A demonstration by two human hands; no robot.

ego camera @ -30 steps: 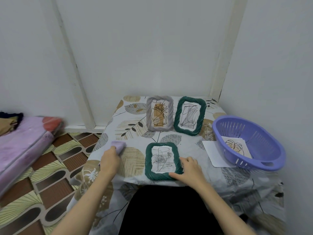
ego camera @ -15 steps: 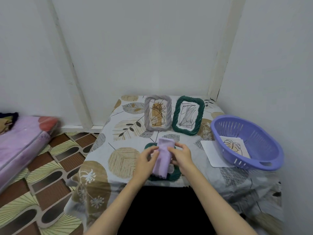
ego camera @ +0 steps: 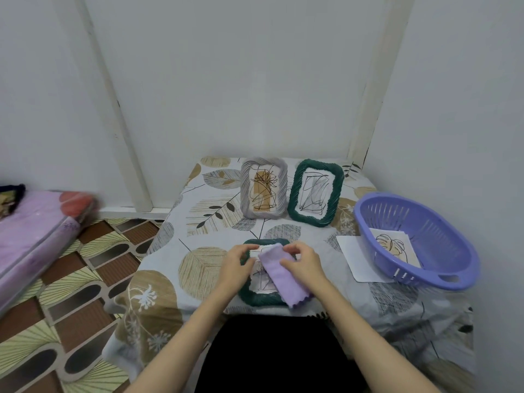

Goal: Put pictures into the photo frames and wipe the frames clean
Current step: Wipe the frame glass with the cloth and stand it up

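Note:
A green rope-edged frame (ego camera: pixel 256 298) with a line drawing lies flat near the table's front edge. A folded lilac cloth (ego camera: pixel 279 276) lies slanted across it. My right hand (ego camera: pixel 304 263) grips the cloth's upper right side. My left hand (ego camera: pixel 236 268) rests on the frame's left edge with its fingertips at the cloth's top corner. At the back of the table a grey frame (ego camera: pixel 263 188) and a second green frame (ego camera: pixel 314 192) stand upright, each holding a drawing.
A purple slotted basket (ego camera: pixel 442 268) at the right holds a leaf picture (ego camera: pixel 392 245); a white sheet (ego camera: pixel 353 255) lies partly under it. White walls close off the back and right. A pink mattress (ego camera: pixel 37 236) lies on the patterned floor at left.
My left hand brought the lilac cloth from the table's left side over the flat green frame. My right hand left the frame's lower right corner and took hold of the cloth.

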